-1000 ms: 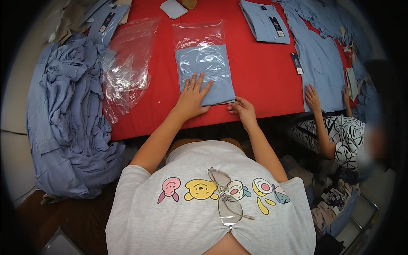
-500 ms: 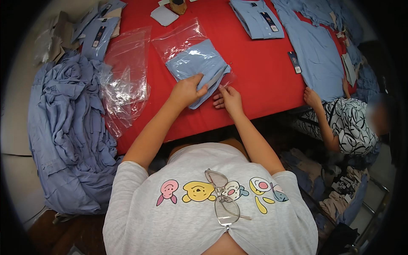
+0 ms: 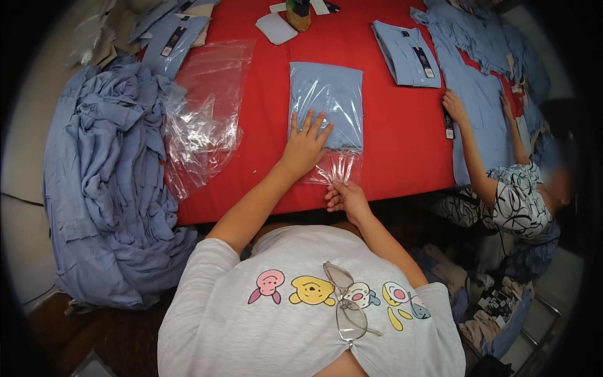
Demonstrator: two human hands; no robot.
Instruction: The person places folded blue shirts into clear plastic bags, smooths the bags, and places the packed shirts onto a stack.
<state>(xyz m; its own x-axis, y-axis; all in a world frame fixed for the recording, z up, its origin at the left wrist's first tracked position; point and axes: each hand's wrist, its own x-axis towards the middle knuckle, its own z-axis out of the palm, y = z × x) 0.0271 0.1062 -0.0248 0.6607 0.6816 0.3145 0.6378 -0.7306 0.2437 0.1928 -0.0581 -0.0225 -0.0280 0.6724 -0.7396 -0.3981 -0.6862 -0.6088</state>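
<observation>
A folded light-blue shirt (image 3: 326, 94) lies inside a clear plastic bag (image 3: 342, 164) on the red-covered table. Flat on the bagged shirt's lower left part rests my left hand (image 3: 306, 146), fingers spread. At the near end, my right hand (image 3: 348, 200) pinches the bag's gathered loose edge between thumb and fingers, close to the table's front edge. Left of the bagged shirt, several clear plastic bags (image 3: 210, 119) lie crumpled and overlapping.
A big heap of blue shirts (image 3: 113, 188) hangs at the left. A tagged folded shirt (image 3: 407, 55) lies far right. White cards (image 3: 276, 28) and a small holder (image 3: 299, 16) are at the back. At right, another person's hand (image 3: 455, 108) touches a spread shirt (image 3: 480, 107).
The bagged shirt has turned and now lies straight and flat. My left hand has opened from gripping its corner to pressing on it. The other person's hands have moved farther up the spread shirt.
</observation>
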